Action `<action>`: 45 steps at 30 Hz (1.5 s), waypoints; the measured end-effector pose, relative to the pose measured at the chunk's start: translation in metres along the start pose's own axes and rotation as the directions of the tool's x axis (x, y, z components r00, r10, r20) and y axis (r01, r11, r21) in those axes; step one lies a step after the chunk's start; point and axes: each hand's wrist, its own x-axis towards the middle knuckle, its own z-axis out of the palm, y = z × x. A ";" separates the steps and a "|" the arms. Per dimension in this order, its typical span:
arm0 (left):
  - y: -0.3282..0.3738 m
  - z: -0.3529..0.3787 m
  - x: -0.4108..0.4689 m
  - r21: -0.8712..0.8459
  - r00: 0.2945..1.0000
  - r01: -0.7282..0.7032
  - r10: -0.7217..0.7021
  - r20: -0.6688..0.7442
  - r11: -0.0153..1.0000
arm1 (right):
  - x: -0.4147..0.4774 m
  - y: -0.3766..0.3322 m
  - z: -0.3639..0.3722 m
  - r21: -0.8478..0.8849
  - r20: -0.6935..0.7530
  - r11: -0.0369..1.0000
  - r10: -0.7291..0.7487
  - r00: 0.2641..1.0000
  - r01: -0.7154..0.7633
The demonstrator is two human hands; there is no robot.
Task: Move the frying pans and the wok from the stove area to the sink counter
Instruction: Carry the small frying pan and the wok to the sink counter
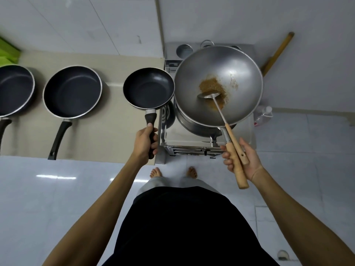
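Note:
A small black frying pan (148,88) hangs over the right end of the beige counter (107,131), beside the stove. My left hand (145,141) is closed around its black handle. A large steel wok (219,85) with brown crumbs and a metal spatula (210,96) in it is lifted over the stove. My right hand (242,160) grips the wok's wooden handle together with the spatula's wooden handle. Two larger black frying pans rest on the counter, one in the middle (73,92) and one at the far left edge (13,91).
The steel stove (194,143) stands right of the counter, with a pot ring under the wok. A wooden stick (278,52) leans on the wall at the right. A clear plastic bottle (264,115) stands on the floor beside the stove. A green object (7,52) lies at the far left.

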 end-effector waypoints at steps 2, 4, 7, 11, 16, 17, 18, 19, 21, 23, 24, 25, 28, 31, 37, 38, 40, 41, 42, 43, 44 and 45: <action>0.000 0.006 -0.003 -0.024 1.000 0.009 -0.009 0.012 1.000 | 0.004 0.001 -0.002 0.053 0.030 0.999 0.006 1.000 -0.008; 0.001 0.011 -0.004 -0.068 0.999 0.030 -0.029 0.018 0.997 | 0.007 0.003 -0.003 0.111 0.072 0.994 0.003 0.997 -0.011; 0.000 0.016 -0.003 -0.129 0.999 0.045 -0.043 0.017 0.991 | 0.012 0.006 -0.005 0.178 0.117 0.984 -0.002 0.993 -0.020; 0.000 0.021 -0.006 -0.139 0.999 0.039 -0.038 0.014 0.990 | 0.019 0.006 0.000 0.190 0.154 0.981 0.006 0.988 -0.035; -0.004 0.022 -0.014 -0.194 1.000 0.025 -0.021 0.020 0.981 | 0.023 0.007 0.016 0.111 0.101 0.994 -0.004 0.995 -0.007; -0.005 0.023 -0.016 -0.209 1.000 0.025 -0.021 0.019 0.978 | 0.022 0.008 0.020 0.104 0.073 0.995 -0.014 0.997 0.007; -0.006 0.024 -0.018 -0.231 1.000 0.028 -0.025 0.019 0.973 | 0.021 0.009 0.024 0.091 0.046 0.996 -0.028 0.999 0.023; -0.007 0.024 -0.021 -0.261 0.999 0.036 -0.031 0.022 0.965 | 0.020 0.011 0.027 0.078 0.025 0.996 -0.044 0.999 0.042; -0.008 0.022 -0.026 -0.321 0.998 0.060 -0.051 0.038 0.945 | 0.019 0.015 0.034 0.067 -0.010 0.994 -0.080 0.997 0.080; -0.008 0.019 -0.031 -0.361 0.996 0.087 -0.076 0.046 0.929 | 0.019 0.020 0.042 0.044 -0.049 0.993 -0.107 0.993 0.109; -0.008 0.016 -0.034 -0.372 0.995 0.098 -0.088 0.043 0.923 | 0.020 0.022 0.046 0.028 -0.067 0.993 -0.115 0.991 0.117; -0.008 0.012 -0.037 -0.381 0.995 0.103 -0.096 0.037 0.919 | 0.020 0.025 0.050 0.015 -0.081 0.992 -0.123 0.989 0.125; -0.011 -0.004 -0.045 -0.382 0.994 0.104 -0.106 0.016 0.918 | 0.019 0.033 0.064 0.011 -0.099 0.989 -0.146 0.984 0.148; -0.016 -0.026 -0.055 -0.366 0.994 0.105 -0.112 0.003 0.925 | 0.015 0.043 0.076 0.015 -0.097 0.987 -0.157 0.983 0.159; -0.031 -0.091 -0.090 -0.364 0.996 0.071 -0.085 -0.023 0.929 | -0.003 0.087 0.113 -0.001 -0.091 0.981 -0.193 0.977 0.194; -0.033 -0.105 -0.099 -0.368 0.996 0.063 -0.081 -0.032 0.928 | -0.006 0.097 0.122 -0.008 -0.086 0.980 -0.197 0.976 0.198; -0.038 -0.135 -0.117 -0.376 0.996 0.046 -0.071 -0.054 0.926 | -0.010 0.119 0.141 -0.012 -0.071 0.980 -0.198 0.978 0.197; -0.041 -0.151 -0.126 -0.380 0.996 0.033 -0.062 -0.064 0.924 | -0.011 0.131 0.151 -0.012 -0.060 0.981 -0.193 0.979 0.193; -0.043 -0.167 -0.135 -0.383 0.996 0.017 -0.050 -0.076 0.924 | -0.011 0.143 0.161 -0.016 -0.048 0.983 -0.185 0.982 0.184; -0.046 -0.184 -0.144 -0.382 0.995 0.002 -0.039 -0.089 0.924 | -0.009 0.155 0.172 -0.026 -0.033 0.985 -0.171 0.985 0.170; -0.048 -0.202 -0.154 -0.380 0.994 -0.011 -0.031 -0.105 0.925 | -0.007 0.167 0.182 -0.041 -0.015 0.987 -0.155 0.988 0.154; -0.050 -0.218 -0.162 -0.380 0.992 -0.024 -0.024 -0.121 0.925 | -0.004 0.179 0.192 -0.061 0.004 0.988 -0.139 0.990 0.139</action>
